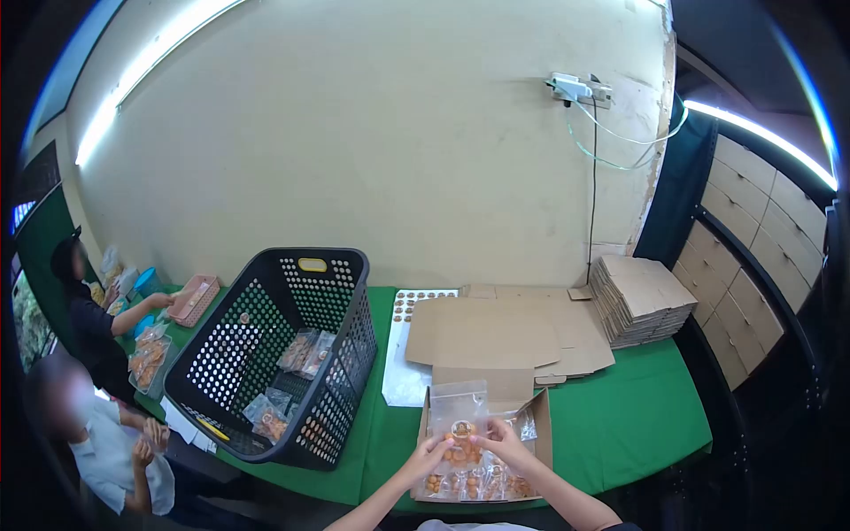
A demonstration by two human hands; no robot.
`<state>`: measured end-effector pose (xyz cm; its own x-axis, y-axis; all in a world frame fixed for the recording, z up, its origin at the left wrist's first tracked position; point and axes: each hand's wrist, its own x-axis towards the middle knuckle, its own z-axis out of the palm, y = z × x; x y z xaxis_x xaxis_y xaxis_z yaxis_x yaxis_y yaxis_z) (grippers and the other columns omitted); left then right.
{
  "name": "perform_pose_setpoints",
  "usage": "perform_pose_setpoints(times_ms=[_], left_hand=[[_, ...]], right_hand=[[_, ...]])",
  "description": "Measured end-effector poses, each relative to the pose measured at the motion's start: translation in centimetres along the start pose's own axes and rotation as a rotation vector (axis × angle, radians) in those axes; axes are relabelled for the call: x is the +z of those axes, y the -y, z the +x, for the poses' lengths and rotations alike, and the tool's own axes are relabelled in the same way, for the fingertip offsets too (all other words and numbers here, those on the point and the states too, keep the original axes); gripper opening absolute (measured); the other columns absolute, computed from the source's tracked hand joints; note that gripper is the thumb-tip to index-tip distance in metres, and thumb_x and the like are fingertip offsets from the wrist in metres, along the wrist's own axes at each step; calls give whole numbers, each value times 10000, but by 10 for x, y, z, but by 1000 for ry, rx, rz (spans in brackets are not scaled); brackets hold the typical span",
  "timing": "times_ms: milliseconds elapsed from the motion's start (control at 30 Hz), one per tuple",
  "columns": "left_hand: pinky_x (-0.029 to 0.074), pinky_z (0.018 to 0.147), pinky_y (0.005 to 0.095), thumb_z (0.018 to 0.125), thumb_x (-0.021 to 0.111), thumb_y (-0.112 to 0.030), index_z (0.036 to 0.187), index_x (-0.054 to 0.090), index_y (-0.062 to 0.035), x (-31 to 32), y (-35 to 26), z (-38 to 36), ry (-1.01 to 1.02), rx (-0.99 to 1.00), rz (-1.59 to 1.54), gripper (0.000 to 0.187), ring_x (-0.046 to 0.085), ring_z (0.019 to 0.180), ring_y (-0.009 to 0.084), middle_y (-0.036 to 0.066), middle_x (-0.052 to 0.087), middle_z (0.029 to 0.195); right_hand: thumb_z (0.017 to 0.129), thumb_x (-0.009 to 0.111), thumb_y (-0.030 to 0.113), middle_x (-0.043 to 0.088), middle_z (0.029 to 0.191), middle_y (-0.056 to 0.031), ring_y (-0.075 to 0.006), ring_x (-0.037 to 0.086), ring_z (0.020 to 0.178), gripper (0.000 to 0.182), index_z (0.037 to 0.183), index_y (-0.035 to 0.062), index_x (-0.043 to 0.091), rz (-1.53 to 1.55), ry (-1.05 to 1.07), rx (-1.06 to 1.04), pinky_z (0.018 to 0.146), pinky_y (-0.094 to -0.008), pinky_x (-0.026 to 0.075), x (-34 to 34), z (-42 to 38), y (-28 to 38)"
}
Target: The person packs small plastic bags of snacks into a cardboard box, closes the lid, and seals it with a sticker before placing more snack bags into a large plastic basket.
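Between my two hands is a clear zip bag (459,409) with orange-brown round snacks in its lower part and a round label on the front. My left hand (430,455) pinches its left side, and my right hand (503,442) grips the right side. Directly beneath is an open cardboard box (543,434), where several similar snack bags (471,485) lie side by side. The held bag is upright over the box and hides part of its inside.
Left of the box stands a large black perforated basket (345,389) with several snack bags inside. A sheet of round stickers (405,354), flat cardboard (487,332) and a stack of folded boxes (639,301) lie on the green table (637,407). Two people (115,469) are at the left.
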<state>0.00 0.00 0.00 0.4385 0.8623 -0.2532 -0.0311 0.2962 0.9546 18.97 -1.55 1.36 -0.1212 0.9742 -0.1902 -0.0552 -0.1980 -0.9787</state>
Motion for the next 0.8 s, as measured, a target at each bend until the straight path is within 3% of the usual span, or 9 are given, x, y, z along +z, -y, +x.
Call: perform_pose_setpoints(times_ms=[67, 100, 167, 333, 467, 567, 600, 700, 800], left_hand=[[423, 759, 226, 881, 484, -304, 1108, 532, -9, -10, 7, 5, 51, 35, 108, 375, 520, 884, 86, 42, 576, 996], [422, 752, 219, 882, 485, -303, 1093, 540, -1, 27, 16, 11, 80, 43, 64, 372, 522, 872, 79, 34, 583, 974], [422, 739, 206, 883, 488, -301, 1064, 556, 14, 36, 20, 22, 121, 83, 47, 370, 525, 847, 66, 18, 596, 928], [421, 706, 202, 881, 491, -315, 1014, 582, 8, 31, 15, 25, 86, -47, 139, 360, 515, 816, 50, 6, 590, 897], [419, 648, 189, 876, 504, -308, 996, 591, -7, 38, 26, 31, 66, 46, 89, 336, 512, 754, 35, -20, 586, 842], [412, 625, 172, 869, 519, -294, 1009, 587, -12, 36, 34, 38, 50, -20, 194, 322, 506, 728, 26, -29, 581, 835], [427, 650, 168, 854, 549, -265, 1011, 577, -3, 40, 35, 40, 37, 76, 38, 307, 531, 753, 41, -8, 590, 855], [444, 669, 169, 837, 575, -244, 995, 570, 2, 44, 34, 42, -28, 163, -37, 293, 560, 773, 63, 19, 602, 872], [461, 672, 181, 826, 590, -219, 972, 569, 0, 45, 33, 39, -33, 29, -167, 264, 577, 786, 80, 40, 609, 874]], right_hand=[[786, 634, 172, 591, 943, -42, -99, 544, 855, 310, 1031, 4, 545, 154, 108, -2, 753, -248, 434, 6, 3, -8], [789, 630, 167, 594, 920, -32, -94, 545, 845, 282, 1008, 7, 554, 145, 82, 20, 750, -245, 433, -26, -15, -12], [794, 622, 155, 599, 875, -14, -85, 547, 826, 225, 963, 14, 572, 170, 53, 4, 745, -241, 432, -36, -10, -25], [793, 626, 228, 589, 922, -4, -66, 526, 814, 288, 1004, 38, 572, 204, -21, 106, 642, -199, 393, -25, -9, -19], [796, 620, 227, 607, 899, -24, -78, 547, 790, 285, 990, 20, 589, 264, -34, 69, 652, -203, 406, -30, -4, -33], [795, 619, 224, 614, 880, -32, -86, 560, 784, 272, 961, 10, 601, 237, -104, 20, 673, -214, 424, -32, 3, -58], [800, 611, 204, 615, 873, -31, -92, 564, 793, 256, 957, 2, 602, 224, -112, 45, 699, -222, 437, -28, -1, -48], [804, 600, 173, 615, 861, -33, -90, 562, 805, 228, 946, -6, 601, 222, -115, 77, 716, -231, 442, -25, -2, -58], [827, 573, 179, 604, 807, -23, -67, 547, 718, 212, 907, -15, 603, 288, -156, 15, 634, -217, 442, -22, 0, -62]])
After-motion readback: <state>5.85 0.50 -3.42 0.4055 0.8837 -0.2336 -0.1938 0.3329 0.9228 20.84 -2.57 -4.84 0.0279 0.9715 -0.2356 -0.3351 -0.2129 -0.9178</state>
